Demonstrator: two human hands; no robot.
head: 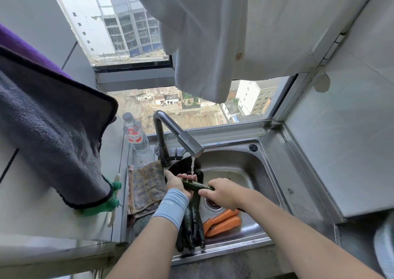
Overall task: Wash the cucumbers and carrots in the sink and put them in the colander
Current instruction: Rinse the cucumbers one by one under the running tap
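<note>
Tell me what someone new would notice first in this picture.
The left hand and right hand hold a cucumber under the running tap above the sink, centre frame. More cucumbers and carrots lie in the sink nearer the person. A big grey towel hangs at left.

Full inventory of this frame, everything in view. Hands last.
stainless steel sink: 1, silver, centre
angular metal faucet: 1, grey, behind sink, water running
black round colander: 1, black, sink back-left, mostly hidden
held dark green cucumber: 1, under the stream
loose dark green cucumbers: several, count unclear, sink front-left
orange carrots: at least 2, right of those
clear plastic bottle: 1, red label, left of faucet
patterned brown cloth: 1, sink's left edge
grey towel: 1, black hem, hanging left
white cloth: 1, hanging above
left hand: grips cucumber's left end; pale blue wristband
right hand: grips its right end
</note>
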